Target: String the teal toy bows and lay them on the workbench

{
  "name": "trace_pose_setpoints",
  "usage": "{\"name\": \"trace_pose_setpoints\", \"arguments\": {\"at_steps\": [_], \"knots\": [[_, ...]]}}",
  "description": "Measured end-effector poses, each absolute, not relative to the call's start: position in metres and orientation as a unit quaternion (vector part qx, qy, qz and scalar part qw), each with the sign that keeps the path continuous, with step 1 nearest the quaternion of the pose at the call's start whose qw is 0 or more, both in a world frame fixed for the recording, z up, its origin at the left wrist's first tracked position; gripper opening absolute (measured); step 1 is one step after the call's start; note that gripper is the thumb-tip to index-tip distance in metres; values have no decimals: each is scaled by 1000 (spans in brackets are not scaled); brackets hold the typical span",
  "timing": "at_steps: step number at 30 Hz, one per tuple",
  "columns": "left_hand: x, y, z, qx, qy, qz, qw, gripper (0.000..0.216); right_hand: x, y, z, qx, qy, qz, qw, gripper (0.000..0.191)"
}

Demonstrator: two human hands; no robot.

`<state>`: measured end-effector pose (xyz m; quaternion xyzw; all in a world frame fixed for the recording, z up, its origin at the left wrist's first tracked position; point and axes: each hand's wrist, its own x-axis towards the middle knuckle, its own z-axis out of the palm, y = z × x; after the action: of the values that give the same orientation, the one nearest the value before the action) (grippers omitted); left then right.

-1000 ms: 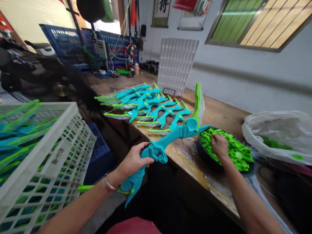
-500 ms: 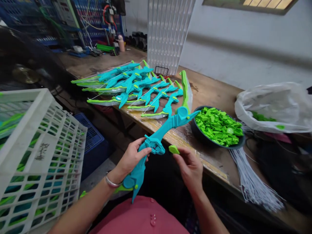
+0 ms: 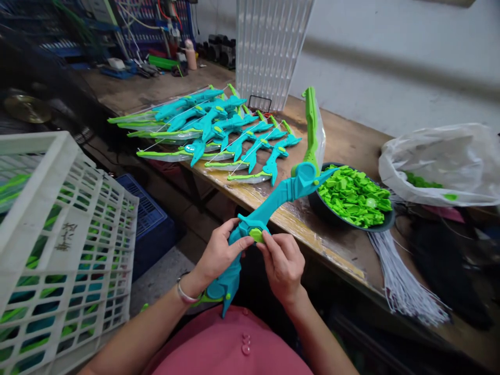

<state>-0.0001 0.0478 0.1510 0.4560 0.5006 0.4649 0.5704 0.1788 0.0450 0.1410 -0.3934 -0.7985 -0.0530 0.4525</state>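
A turquoise toy bow [image 3: 269, 204] with lime-green limbs slants across my lap towards the table. My left hand [image 3: 219, 253] is wrapped around its grip, just below the middle. A small green plastic piece [image 3: 257, 235] sits at the opening in the bow's middle, and the fingertips of my right hand [image 3: 284, 264] pinch its edge. My left thumb lies close beside that piece. Whether it is fully seated cannot be seen. The bow's upper limb points up, near a dark bowl [image 3: 312, 200] heaped with similar green pieces [image 3: 353, 195].
Several strung toy bows [image 3: 219, 127] lie overlapping on the wooden table [image 3: 344, 130]. On the right are a white plastic bag [image 3: 469, 161] and a bundle of white strings [image 3: 406, 284]. To my left stands a white crate [image 3: 66, 250] with bow parts, beside a blue crate [image 3: 150, 229].
My right hand has moved left and brought the green piece onto the opening in the bow's middle. The bow has shifted slightly to the right in view.
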Motion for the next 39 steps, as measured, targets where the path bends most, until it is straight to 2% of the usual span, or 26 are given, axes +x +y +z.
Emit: {"name": "trace_pose_setpoints", "arguments": {"at_steps": [5, 8, 11, 14, 16, 23, 28, 31, 34, 37, 39], "knots": [[0, 49, 153, 469, 508, 467, 552, 38, 173, 37, 146, -403, -805, -114, 419, 49], [-2, 47, 153, 491, 507, 457, 541, 36, 172, 34, 148, -420, -787, -67, 447, 45], [-5, 44, 155, 512, 507, 445, 532, 36, 176, 40, 151, -469, -722, 127, 493, 45], [-8, 42, 156, 554, 505, 447, 487, 36, 182, 51, 150, -442, -646, 437, 442, 50], [-9, 40, 156, 587, 501, 452, 447, 33, 184, 55, 148, -406, -602, 558, 402, 49], [-9, 35, 144, 640, 502, 453, 365, 25, 180, 54, 140, -444, -568, 561, 407, 46], [-13, 40, 133, 641, 502, 423, 398, 27, 175, 54, 131, -432, -510, 617, 416, 49], [-12, 48, 121, 595, 528, 425, 432, 36, 167, 53, 128, -482, -499, 562, 450, 46], [-13, 55, 111, 530, 526, 459, 482, 60, 165, 55, 136, -490, -516, 512, 481, 44], [-24, 60, 110, 503, 508, 461, 526, 73, 181, 66, 154, -356, -598, 590, 409, 55], [-37, 63, 114, 478, 496, 476, 546, 77, 204, 83, 167, -319, -672, 581, 330, 47]]}}
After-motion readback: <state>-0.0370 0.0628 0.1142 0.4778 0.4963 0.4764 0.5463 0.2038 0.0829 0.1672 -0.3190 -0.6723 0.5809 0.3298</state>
